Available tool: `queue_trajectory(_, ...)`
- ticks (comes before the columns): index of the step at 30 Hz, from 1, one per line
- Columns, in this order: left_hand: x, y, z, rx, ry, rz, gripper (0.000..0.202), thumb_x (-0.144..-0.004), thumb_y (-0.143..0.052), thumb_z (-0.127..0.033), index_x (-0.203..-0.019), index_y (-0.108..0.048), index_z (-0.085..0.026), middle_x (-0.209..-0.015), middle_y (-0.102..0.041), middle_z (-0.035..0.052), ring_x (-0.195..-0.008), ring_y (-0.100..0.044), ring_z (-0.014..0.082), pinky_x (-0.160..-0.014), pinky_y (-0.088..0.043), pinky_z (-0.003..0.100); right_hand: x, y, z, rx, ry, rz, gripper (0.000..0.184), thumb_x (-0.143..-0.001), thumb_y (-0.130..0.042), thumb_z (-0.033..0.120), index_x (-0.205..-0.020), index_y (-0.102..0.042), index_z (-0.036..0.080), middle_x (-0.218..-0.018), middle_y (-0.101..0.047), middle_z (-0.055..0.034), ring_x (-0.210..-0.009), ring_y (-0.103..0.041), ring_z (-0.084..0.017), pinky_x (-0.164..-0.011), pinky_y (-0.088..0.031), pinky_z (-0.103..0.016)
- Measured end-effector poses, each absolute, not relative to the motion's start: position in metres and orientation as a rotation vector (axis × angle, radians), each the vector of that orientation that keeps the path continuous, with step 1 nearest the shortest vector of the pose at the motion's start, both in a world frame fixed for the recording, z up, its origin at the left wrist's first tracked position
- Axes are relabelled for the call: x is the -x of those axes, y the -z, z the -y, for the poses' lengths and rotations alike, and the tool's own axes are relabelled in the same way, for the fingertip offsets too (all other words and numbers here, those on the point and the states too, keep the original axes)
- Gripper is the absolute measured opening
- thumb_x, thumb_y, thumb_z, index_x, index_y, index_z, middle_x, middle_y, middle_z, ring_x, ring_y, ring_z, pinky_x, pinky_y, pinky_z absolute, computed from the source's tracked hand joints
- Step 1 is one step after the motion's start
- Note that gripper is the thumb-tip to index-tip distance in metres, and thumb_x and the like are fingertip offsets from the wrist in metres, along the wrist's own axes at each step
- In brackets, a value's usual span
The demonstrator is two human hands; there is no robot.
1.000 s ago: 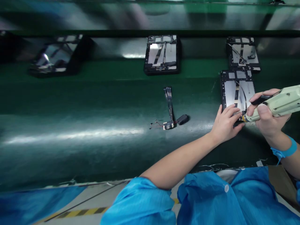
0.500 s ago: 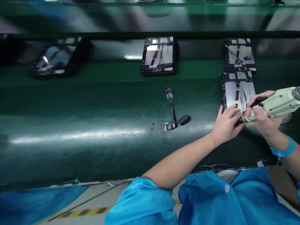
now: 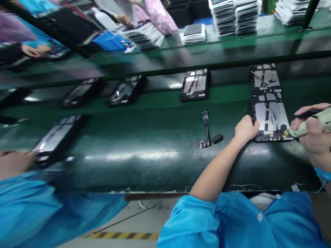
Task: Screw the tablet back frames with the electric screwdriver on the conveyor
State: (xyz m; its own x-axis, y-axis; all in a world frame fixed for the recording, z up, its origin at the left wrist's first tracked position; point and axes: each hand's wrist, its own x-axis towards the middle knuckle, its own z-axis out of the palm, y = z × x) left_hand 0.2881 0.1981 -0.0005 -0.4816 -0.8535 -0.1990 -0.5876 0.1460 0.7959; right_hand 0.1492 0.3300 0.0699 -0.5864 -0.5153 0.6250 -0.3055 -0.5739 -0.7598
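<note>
My right hand (image 3: 314,132) is closed around a pale green electric screwdriver (image 3: 301,131). The driver's yellow tip is at the lower right corner of an open-backed tablet (image 3: 261,113), which has a silver plate and a thin cable inside. Against the tablet's left edge, my left hand (image 3: 247,128) is closed, its thumb at the rim; the curled fingers are partly hidden. A second open tablet (image 3: 275,74) lies right behind the first. To the left of my left hand are a bundle of cables (image 3: 206,122) with a small board and a black oval part (image 3: 217,138).
More open tablets (image 3: 196,84) lie along the green bench (image 3: 144,134). At left, a co-worker's hand (image 3: 18,162) is at another tablet (image 3: 58,136). Stacks of white-edged flat items (image 3: 224,20) and a blue bin (image 3: 110,40) stand on the upper shelf.
The view has swung left and up, revealing co-workers. My left hand has moved from the tablet's lower edge to its left side. The screwdriver tip has shifted towards the lower right corner.
</note>
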Motion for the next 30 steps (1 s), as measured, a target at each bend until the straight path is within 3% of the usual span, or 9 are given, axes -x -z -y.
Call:
queue_trajectory(3, -0.289, 0.0, -0.202, -1.388, 1.327, 1.994, 0.019, -0.087, -0.067, -0.034, -0.09, -0.056, -0.019, -0.097, -0.07, 0.0124, -0.094, -0.068, 0.0263, -0.085, -0.053, 0.037, -0.134, -0.075, -0.333, 1.33, 2.432, -1.401, 0.026, -0.07, -0.075, 0.02, -0.096, -0.069, 0.021, -0.08, -0.071, -0.0029, -0.044, -0.06, -0.018, -0.036, -0.049, -0.031)
queue_trajectory(8, -0.341, 0.002, -0.206, -1.386, 1.441, 1.701, 0.032, -0.098, -0.052, -0.035, -0.125, -0.05, -0.017, -0.085, -0.068, 0.0029, -0.067, -0.063, 0.0141, -0.062, -0.05, 0.025, -0.127, -0.078, -0.337, 1.188, 2.497, -1.54, 0.021, -0.065, -0.074, 0.02, -0.085, -0.068, 0.021, -0.077, -0.07, -0.0038, -0.041, -0.058, -0.019, -0.033, -0.046, -0.032)
queue_trajectory(12, -0.394, -0.007, -0.163, -1.337, 1.573, 1.197, 0.046, -0.086, -0.072, -0.029, -0.128, -0.058, -0.019, -0.079, -0.066, -0.0012, -0.06, -0.06, 0.0113, -0.057, -0.048, 0.021, -0.129, -0.084, -0.34, 1.131, 2.517, -1.607, 0.019, -0.064, -0.073, 0.019, -0.082, -0.067, 0.022, -0.078, -0.071, -0.0056, -0.042, -0.058, -0.021, -0.033, -0.047, -0.036)
queue_trajectory(16, -0.4, -0.013, -0.088, -1.342, 1.513, 1.034, 0.037, -0.087, -0.068, -0.017, -0.124, -0.062, -0.016, -0.084, -0.069, 0.0007, -0.067, -0.063, 0.0104, -0.066, -0.052, 0.021, -0.128, -0.086, -0.34, 1.061, 2.505, -1.696, 0.018, -0.063, -0.071, 0.018, -0.081, -0.067, 0.021, -0.077, -0.071, -0.0046, -0.042, -0.06, -0.021, -0.035, -0.048, -0.036)
queue_trajectory(21, -0.369, 0.003, -0.015, -1.353, 1.575, 1.027, 0.036, -0.087, -0.07, -0.014, -0.122, -0.065, -0.01, -0.081, -0.071, 0.0045, -0.072, -0.067, 0.0138, -0.078, -0.057, 0.028, -0.126, -0.083, -0.338, 1.08, 2.481, -1.767, 0.014, -0.065, -0.073, 0.017, -0.078, -0.068, 0.019, -0.073, -0.069, -0.0043, -0.043, -0.061, -0.021, -0.039, -0.05, -0.036)
queue_trajectory(30, -0.32, 0.026, 0.052, -1.352, 1.539, 1.189, 0.039, -0.09, -0.066, -0.014, -0.13, -0.062, -0.011, -0.084, -0.071, 0.0036, -0.072, -0.066, 0.0118, -0.082, -0.057, 0.028, -0.122, -0.07, -0.341, 1.155, 2.374, -1.783, 0.02, -0.072, -0.079, 0.017, -0.09, -0.07, 0.02, -0.077, -0.07, -0.0045, -0.055, -0.066, -0.024, -0.048, -0.054, -0.039)
